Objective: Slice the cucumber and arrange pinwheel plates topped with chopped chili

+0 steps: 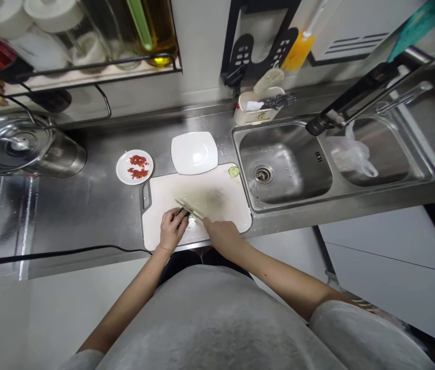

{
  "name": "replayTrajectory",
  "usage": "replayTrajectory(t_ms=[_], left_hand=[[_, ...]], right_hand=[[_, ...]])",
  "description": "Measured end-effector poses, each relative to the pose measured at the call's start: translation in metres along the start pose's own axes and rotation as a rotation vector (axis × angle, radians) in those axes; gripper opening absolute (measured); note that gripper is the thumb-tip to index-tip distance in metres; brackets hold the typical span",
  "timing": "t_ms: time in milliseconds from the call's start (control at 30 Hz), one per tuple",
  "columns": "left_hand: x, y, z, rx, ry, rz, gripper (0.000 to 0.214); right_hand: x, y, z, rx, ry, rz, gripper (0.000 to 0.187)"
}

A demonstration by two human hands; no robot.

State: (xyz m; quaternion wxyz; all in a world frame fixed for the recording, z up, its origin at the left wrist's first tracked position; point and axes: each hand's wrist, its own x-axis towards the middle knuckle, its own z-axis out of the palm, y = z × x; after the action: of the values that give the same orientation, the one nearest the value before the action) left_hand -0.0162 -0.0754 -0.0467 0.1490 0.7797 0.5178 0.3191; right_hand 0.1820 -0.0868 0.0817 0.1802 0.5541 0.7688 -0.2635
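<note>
On the white cutting board (163, 192), my right hand (223, 236) is closed around the handle of a kitchen knife (189, 207). The blade points up and left, close beside the fingertips of my left hand (171, 228). Those fingers are curled down on a dark green piece of vegetable, mostly hidden by the fingers and the blade. Wet, pale green traces mark the board to the right of the blade. A few light green cucumber slices (233, 171) lie at the board's upper right corner.
Behind the board stands a white square plate (194, 152). A round white plate (124, 173) with chopped red bits (139, 173) is at the left. The sink (279, 154) and black faucet (328, 115) are at the right. A black cable (86, 249) runs along the counter's front left.
</note>
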Motion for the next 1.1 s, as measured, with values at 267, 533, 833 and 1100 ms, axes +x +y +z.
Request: replayTrajectory(t_ms=[267,533,833,1100], left_hand=[[-0.003,-0.004,0.002,-0.026,-0.020,-0.026,0.027],[-0.003,-0.005,0.002,-0.005,-0.025,-0.040,0.026],[-0.003,-0.005,0.003,-0.026,-0.038,-0.059,0.027],[-0.003,-0.006,0.003,-0.026,-0.034,-0.038,0.026]], right_hand=[[-0.001,0.000,0.000,-0.016,-0.012,0.012,0.026],[-0.002,-0.003,-0.002,-0.011,-0.021,0.027,0.025],[0.002,-0.005,-0.003,0.022,-0.016,0.020,0.021],[0.010,-0.005,-0.004,0.012,-0.017,0.008,0.022]])
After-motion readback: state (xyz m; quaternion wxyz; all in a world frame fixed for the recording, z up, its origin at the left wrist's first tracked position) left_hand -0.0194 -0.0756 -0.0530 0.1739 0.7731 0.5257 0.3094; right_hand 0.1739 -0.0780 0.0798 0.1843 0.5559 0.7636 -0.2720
